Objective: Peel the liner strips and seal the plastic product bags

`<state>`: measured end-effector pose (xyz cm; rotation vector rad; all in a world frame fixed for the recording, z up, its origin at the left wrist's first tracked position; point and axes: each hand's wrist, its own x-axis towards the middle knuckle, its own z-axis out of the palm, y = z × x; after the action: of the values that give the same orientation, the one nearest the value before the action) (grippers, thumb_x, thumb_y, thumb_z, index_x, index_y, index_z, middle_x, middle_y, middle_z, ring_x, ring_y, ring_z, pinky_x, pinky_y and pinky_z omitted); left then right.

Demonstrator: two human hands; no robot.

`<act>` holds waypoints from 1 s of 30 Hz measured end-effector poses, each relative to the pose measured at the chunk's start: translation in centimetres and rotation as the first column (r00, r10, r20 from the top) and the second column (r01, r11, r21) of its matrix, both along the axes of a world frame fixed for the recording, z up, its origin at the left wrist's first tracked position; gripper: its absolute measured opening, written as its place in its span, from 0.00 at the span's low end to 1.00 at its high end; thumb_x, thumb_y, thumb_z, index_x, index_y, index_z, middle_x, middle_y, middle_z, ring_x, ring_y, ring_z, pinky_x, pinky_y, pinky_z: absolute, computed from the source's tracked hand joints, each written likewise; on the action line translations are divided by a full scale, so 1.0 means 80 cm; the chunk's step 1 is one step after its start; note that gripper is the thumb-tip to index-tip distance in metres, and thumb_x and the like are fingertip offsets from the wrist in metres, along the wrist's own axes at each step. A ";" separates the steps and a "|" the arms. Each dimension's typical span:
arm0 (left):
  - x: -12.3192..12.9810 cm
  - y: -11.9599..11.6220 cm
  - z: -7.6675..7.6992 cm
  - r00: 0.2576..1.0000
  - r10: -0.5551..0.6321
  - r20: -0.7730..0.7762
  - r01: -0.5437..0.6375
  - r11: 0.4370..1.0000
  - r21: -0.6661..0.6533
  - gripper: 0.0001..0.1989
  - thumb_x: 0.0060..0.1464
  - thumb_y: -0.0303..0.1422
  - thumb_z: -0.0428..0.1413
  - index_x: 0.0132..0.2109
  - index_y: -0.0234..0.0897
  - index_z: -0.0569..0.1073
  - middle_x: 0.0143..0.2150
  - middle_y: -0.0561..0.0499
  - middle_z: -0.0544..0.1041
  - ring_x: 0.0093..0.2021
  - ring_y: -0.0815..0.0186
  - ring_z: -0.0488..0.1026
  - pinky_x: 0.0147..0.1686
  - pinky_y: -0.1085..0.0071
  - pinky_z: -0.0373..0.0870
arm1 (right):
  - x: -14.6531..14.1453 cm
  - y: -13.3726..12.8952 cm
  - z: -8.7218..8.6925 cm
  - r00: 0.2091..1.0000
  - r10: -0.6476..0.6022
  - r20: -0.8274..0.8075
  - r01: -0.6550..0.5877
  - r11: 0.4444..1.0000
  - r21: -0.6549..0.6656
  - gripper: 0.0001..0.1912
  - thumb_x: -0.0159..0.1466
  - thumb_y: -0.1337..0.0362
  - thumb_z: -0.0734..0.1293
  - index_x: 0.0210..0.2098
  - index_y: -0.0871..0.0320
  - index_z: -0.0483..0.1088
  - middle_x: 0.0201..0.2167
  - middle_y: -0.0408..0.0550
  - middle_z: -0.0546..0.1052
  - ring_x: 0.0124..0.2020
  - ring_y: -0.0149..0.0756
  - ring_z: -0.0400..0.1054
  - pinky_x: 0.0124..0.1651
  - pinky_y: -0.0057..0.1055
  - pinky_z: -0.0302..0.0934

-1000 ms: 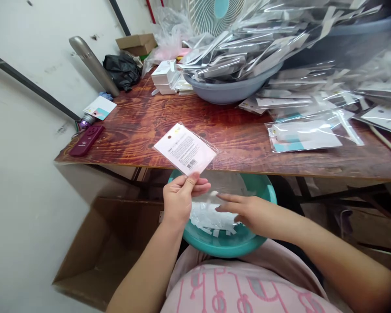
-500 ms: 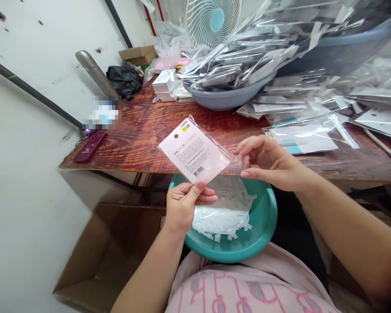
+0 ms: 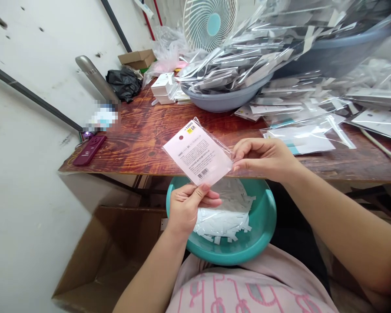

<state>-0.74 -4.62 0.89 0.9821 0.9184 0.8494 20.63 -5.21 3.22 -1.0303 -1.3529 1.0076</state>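
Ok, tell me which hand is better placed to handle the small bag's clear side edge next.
Probably the right hand: it is at the bag's clear edge, while the left hand is pinching the lower corner of the card.

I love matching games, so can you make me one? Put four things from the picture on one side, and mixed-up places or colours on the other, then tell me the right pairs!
Things
1. Printed card
2. Teal basin
3. Fan
4. Flat phone-like thing

Places and colours
A. Below the table edge, with white strips in it
B. Dark red, at the table's left end
C. Held in the left hand
D. White, with a light blue middle

Right pairs: 1-C, 2-A, 3-D, 4-B
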 end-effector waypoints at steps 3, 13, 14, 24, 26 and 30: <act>0.003 -0.002 0.002 1.000 0.016 -0.005 -0.016 1.000 0.003 0.12 0.47 0.38 0.63 0.24 0.33 0.77 0.23 0.48 0.79 0.22 0.64 0.77 0.25 0.73 0.75 | -0.004 -0.001 0.002 0.996 -0.091 -0.026 0.091 0.996 -0.002 0.10 0.47 0.61 0.76 0.22 0.57 0.72 0.25 0.43 0.75 0.28 0.31 0.69 0.31 0.30 0.67; 0.016 -0.008 0.002 0.990 0.143 0.004 -0.143 0.990 0.000 0.11 0.45 0.38 0.64 0.26 0.33 0.77 0.23 0.49 0.79 0.21 0.65 0.76 0.25 0.72 0.75 | -0.021 -0.003 -0.001 0.931 -0.350 -0.101 0.344 0.936 -0.073 0.13 0.42 0.61 0.78 0.21 0.58 0.72 0.22 0.43 0.74 0.24 0.29 0.67 0.26 0.29 0.65; 0.016 -0.008 0.001 0.989 0.150 0.012 -0.150 0.989 -0.009 0.11 0.45 0.38 0.64 0.26 0.34 0.77 0.23 0.50 0.79 0.21 0.65 0.76 0.25 0.72 0.75 | -0.024 -0.004 -0.002 0.923 -0.372 -0.098 0.366 0.928 -0.073 0.13 0.42 0.61 0.78 0.21 0.58 0.72 0.23 0.43 0.74 0.24 0.29 0.67 0.26 0.30 0.64; 0.020 -0.005 0.001 0.979 0.193 0.073 -0.190 0.981 -0.042 0.08 0.44 0.35 0.64 0.28 0.33 0.79 0.25 0.49 0.80 0.25 0.66 0.77 0.34 0.70 0.75 | -0.055 -0.009 -0.017 0.832 -0.553 -0.043 0.554 0.833 0.019 0.11 0.49 0.62 0.74 0.22 0.56 0.67 0.24 0.43 0.72 0.27 0.32 0.65 0.29 0.32 0.64; 0.021 -0.005 -0.001 0.976 0.205 0.075 -0.202 0.978 -0.053 0.08 0.44 0.34 0.64 0.29 0.33 0.79 0.26 0.49 0.80 0.26 0.66 0.77 0.36 0.69 0.75 | -0.060 -0.007 -0.025 0.823 -0.567 -0.040 0.567 0.823 0.007 0.12 0.51 0.62 0.73 0.23 0.56 0.64 0.24 0.42 0.70 0.26 0.30 0.64 0.28 0.31 0.64; 0.021 -0.004 -0.005 0.973 0.223 0.060 -0.217 0.972 -0.095 0.09 0.43 0.35 0.65 0.29 0.32 0.79 0.25 0.49 0.80 0.26 0.65 0.77 0.36 0.68 0.74 | -0.060 -0.010 -0.035 0.807 -0.585 0.079 0.578 0.810 0.093 0.12 0.56 0.63 0.68 0.37 0.54 0.62 0.31 0.42 0.67 0.28 0.30 0.64 0.29 0.30 0.64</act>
<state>0.91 -4.95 0.52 0.7784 1.0079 1.0157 15.81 -5.97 0.43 -1.3537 -1.0321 0.4451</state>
